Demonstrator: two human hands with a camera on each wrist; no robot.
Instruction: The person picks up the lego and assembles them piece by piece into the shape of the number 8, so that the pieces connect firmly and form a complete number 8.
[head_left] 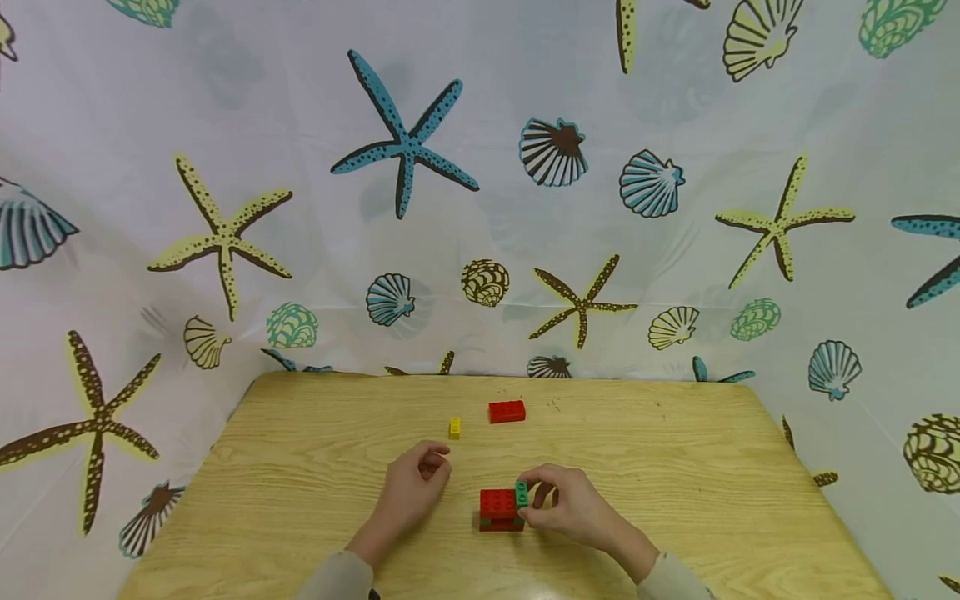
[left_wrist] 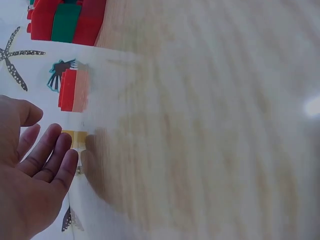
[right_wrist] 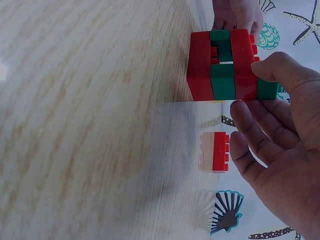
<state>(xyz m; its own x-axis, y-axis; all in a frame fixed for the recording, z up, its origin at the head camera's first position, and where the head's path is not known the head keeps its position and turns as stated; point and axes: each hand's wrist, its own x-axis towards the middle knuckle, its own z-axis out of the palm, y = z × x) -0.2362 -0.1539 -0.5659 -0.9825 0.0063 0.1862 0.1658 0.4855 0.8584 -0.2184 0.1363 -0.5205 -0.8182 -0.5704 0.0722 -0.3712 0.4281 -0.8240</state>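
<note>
A small block of red and green bricks (head_left: 497,510) stands on the wooden table (head_left: 300,467) near its front edge. My right hand (head_left: 536,493) pinches a small green brick (head_left: 521,493) at the block's upper right corner. In the right wrist view the thumb lies on that green brick (right_wrist: 268,90) against the block (right_wrist: 222,65). My left hand (head_left: 433,462) rests on the table just left of the block, fingers loosely curled and holding nothing. The left wrist view shows the left hand (left_wrist: 42,132) relaxed, with a small yellow brick (left_wrist: 75,138) beyond its fingertips.
A loose red brick (head_left: 507,411) and the small yellow brick (head_left: 454,427) lie farther back on the table. A curtain printed with shells and starfish (head_left: 405,150) hangs behind and to both sides of the table.
</note>
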